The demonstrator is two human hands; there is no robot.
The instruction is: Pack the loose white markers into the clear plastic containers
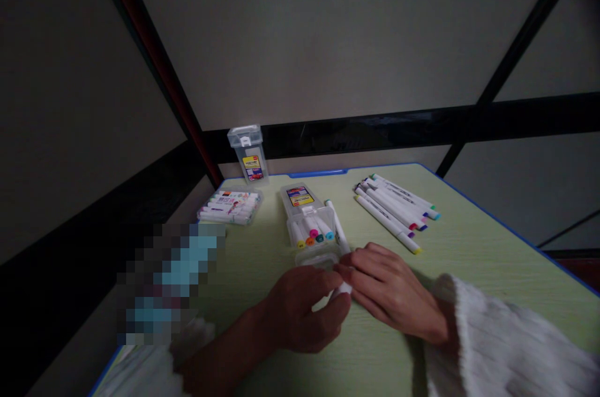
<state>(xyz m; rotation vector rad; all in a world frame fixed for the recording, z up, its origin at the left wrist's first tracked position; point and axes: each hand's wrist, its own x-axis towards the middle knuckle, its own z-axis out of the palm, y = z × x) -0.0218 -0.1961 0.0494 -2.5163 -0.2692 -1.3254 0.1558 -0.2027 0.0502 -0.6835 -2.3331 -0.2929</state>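
My left hand (307, 309) is closed, with thumb and fingertips pinching a white marker end (343, 289). Against it, the bent fingers of my right hand (387, 287) close round the same spot. A white marker (336, 222) with a green tip slants up and away from my right fingertips; whether it is one piece with the pinched end is hidden. Just beyond my hands, a clear plastic case (291, 220) lies with its lid flipped toward me. Several markers (315, 233) inside it show yellow, orange, pink, green and blue ends.
To the right lies a loose pile of white markers (394, 203). A clear box of markers (230, 206) lies on the left, and a lidded clear case (250, 156) stands upright behind it. The pale green table (469, 247) has a blue edge and meets a wall panel.
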